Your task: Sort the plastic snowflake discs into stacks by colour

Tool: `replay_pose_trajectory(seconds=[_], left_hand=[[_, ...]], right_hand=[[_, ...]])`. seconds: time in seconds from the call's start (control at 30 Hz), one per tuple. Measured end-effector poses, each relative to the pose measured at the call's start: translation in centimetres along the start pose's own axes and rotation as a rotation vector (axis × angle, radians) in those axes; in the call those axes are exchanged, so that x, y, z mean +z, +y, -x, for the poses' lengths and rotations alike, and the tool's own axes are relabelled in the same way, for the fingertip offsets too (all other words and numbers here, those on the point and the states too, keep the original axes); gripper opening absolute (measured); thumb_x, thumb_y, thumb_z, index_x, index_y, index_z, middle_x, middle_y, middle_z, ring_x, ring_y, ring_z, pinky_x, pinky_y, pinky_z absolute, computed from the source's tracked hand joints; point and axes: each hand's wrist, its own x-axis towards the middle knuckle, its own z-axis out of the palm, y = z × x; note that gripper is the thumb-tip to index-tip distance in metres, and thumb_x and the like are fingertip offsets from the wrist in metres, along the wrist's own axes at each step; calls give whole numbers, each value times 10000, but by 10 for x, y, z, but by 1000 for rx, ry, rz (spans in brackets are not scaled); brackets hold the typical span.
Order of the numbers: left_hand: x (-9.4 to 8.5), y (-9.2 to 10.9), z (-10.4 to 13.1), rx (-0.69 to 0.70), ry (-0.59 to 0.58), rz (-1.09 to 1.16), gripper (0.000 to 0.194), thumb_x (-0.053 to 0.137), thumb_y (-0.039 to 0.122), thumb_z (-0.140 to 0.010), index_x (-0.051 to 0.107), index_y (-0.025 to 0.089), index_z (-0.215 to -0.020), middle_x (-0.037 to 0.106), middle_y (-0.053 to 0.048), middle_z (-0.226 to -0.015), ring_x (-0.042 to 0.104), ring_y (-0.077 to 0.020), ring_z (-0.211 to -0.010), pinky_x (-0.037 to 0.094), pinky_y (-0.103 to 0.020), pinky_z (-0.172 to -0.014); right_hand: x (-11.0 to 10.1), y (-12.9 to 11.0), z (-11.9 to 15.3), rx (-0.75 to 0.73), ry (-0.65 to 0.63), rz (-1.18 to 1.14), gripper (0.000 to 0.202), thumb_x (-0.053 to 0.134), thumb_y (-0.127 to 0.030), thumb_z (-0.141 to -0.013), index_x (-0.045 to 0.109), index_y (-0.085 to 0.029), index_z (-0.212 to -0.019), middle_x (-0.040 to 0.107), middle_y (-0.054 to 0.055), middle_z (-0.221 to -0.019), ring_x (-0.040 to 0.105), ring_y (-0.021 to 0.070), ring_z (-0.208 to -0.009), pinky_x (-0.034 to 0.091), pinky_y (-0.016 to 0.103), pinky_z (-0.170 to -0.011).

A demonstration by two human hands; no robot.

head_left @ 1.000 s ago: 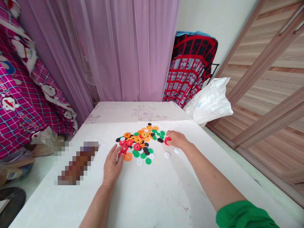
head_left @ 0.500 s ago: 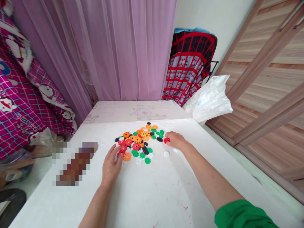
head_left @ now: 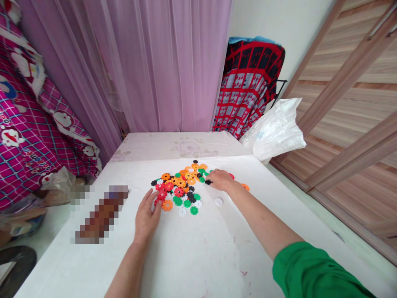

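A loose pile of notched plastic snowflake discs [head_left: 180, 182] in red, orange, green, black and white lies on the white-covered table. My left hand [head_left: 148, 215] rests at the pile's near left side, fingers spread, its fingertips beside a red disc [head_left: 157, 203] and an orange disc [head_left: 167, 205]. At the pile's right edge, my right hand [head_left: 221, 180] reaches down with curled fingers. Its thumb and fingertips close on a black disc [head_left: 208, 182] and partly cover green discs near it. Behind this hand shows a red disc [head_left: 231, 176].
A white disc [head_left: 218, 201] lies apart below my right hand, and an orange disc [head_left: 245, 187] lies right of its wrist. A blurred-out item [head_left: 101, 217] is on the table's left. A white plastic bag [head_left: 273, 132] stands by the far right corner.
My right hand has moved left from the red disc to the black one. The red disc now lies farther right, behind the hand. My left hand has stayed in place.
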Motion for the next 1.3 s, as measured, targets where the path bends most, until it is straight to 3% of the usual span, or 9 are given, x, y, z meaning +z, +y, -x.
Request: replay_pose_trajectory(seconds=[0.17,0.37,0.53,0.67,0.9,1.1,1.3], left_hand=[[2,-1,1,22,34,-9,317,511,329,-852,658,259,-1124,580,-61,-1341,554,-233,-1217,481,-392,-990],[1,0,0,0,25,2,315,513,333,-848,658,275,-1121,575,-50,-1351,563,-231,-1207,471,-397,-1004],[0,2,1,-15,15,4,311,516,325,-851,656,264,-1122,569,-60,-1357,571,-240,-1197,505,-389,-957],[0,2,1,-8,10,0,319,515,321,-854,650,253,-1135,561,-71,-1367,562,-246,-1209,487,-412,-984],[1,2,0,-6,6,2,325,505,329,-860,651,252,-1140,556,-73,-1370,557,-246,-1215,480,-412,-994],[2,0,1,10,14,1,329,498,334,-860,652,244,-1137,567,-71,-1357,546,-236,-1228,453,-402,-1026],[1,1,1,-9,-1,-1,342,489,345,-863,646,250,-1151,551,-74,-1375,542,-243,-1235,478,-400,-994]], right_hand=[[-2,-5,-3,15,-23,-33,277,584,-195,-776,699,-277,-1015,697,48,-1058,608,221,-1020,421,269,-762],[0,-18,4,-30,-81,-79,281,600,-199,-763,687,-268,-1021,706,19,-1032,635,205,-963,423,241,-687],[-5,-13,10,-13,-86,-99,457,558,-77,-754,630,-269,-1162,664,25,-1176,619,173,-1032,442,226,-775],[-7,-8,9,55,-20,-6,444,486,-22,-774,647,-226,-1134,655,106,-1169,587,232,-1101,442,310,-849],[0,-16,6,52,-21,12,344,523,-69,-779,671,-192,-1064,667,145,-1105,577,275,-1105,441,344,-846],[-1,-13,11,24,-25,-95,390,576,-177,-762,616,-261,-1141,656,40,-1176,601,221,-1069,437,275,-779],[0,-21,13,-42,-28,-173,408,604,-177,-742,616,-237,-1146,669,38,-1137,604,203,-1045,421,258,-778]])
